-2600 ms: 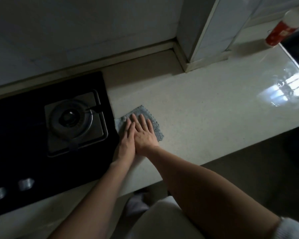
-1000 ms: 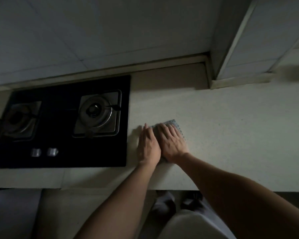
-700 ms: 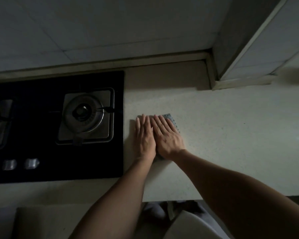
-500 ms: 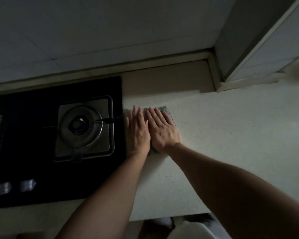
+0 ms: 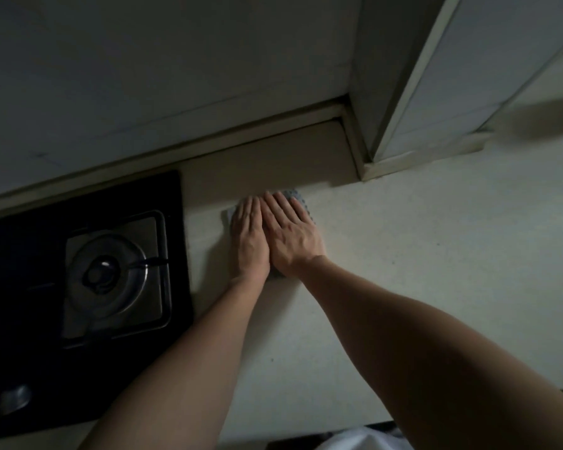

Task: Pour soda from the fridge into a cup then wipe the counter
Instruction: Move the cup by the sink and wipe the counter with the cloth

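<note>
Both hands flat, side by side, edges touching: left hand (image 5: 249, 241), right hand (image 5: 291, 238). Fingers (image 5: 280, 207) straight and together, pressing down, not curled round anything. Grey cloth (image 5: 301, 200) lies under palms and fingers on the desk (image 5: 436, 254), near its back edge, just right of the black hob (image 5: 20, 287). Only the cloth's far right corner and thin slivers at the left and by the wrists show. Fingertips point at the back wall.

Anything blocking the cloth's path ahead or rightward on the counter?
Nothing visible. The left hand and right hand press the grey cloth flat; counter is bare ahead to the wall ledge and rightward. The gas hob lies left.
</note>
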Tool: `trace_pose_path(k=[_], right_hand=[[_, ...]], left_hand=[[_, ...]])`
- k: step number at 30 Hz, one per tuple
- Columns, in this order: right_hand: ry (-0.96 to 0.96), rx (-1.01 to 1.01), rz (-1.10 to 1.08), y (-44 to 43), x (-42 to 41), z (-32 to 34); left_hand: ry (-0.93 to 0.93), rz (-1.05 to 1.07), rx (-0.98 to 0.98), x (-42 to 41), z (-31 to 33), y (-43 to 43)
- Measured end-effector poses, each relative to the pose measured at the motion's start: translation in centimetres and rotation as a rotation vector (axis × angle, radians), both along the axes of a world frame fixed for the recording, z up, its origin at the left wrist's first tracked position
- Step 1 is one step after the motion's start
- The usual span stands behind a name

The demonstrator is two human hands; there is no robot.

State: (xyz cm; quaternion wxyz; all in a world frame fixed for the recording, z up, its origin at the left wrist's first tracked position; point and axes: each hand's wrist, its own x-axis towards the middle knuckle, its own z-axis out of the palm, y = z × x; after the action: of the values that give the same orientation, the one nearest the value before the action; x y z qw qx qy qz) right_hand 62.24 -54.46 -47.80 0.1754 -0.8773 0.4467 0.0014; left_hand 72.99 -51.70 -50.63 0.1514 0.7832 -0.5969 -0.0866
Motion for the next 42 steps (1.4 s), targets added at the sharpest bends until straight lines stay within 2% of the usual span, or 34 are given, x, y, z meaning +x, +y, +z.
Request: trace_pose_path(k=[7, 14, 16, 19, 24, 28, 32, 37, 42], right_hand=[[0.048, -0.033, -0.129, -2.5, -8.2, -1.1], [0.083, -0.051, -0.175, -2.0, -13.8, -1.1], [0.103, -0.037, -0.168, -1.9, -13.7, -0.9], [0.121, 0.004, -0.149, -1.2, -12.6, -0.7], [0.103, 0.009, -0.04, 3.6, -7.8, -0.2], [0.063, 0.034, 0.0, 9.6, -3.7, -0.1], [0.073, 0.05, 0.051, 15.5, -2.3, -0.1], [0.105, 0.015, 0.116, 20.8, -5.3, 0.2], [0.083, 0.001, 0.17, 22.1, -8.8, 0.3]], left_hand=[[-0.013, -0.106, -0.028, -8.1, -0.4, -4.3], [0.047, -0.183, -0.043, -13.6, -0.5, -4.6], [0.089, -0.148, -0.08, -13.9, -0.3, -4.0], [0.262, -0.03, -0.095, -14.0, 0.7, -2.8], [0.416, 0.164, -0.066, -9.0, 0.4, 2.6], [0.337, 0.121, -0.03, -5.5, 1.1, 10.2], [0.172, 0.156, 0.001, -3.8, 0.6, 16.0], [0.071, 0.159, -0.012, -7.2, 1.8, 22.1], [-0.12, 0.082, -0.031, -10.6, 2.8, 23.6]])
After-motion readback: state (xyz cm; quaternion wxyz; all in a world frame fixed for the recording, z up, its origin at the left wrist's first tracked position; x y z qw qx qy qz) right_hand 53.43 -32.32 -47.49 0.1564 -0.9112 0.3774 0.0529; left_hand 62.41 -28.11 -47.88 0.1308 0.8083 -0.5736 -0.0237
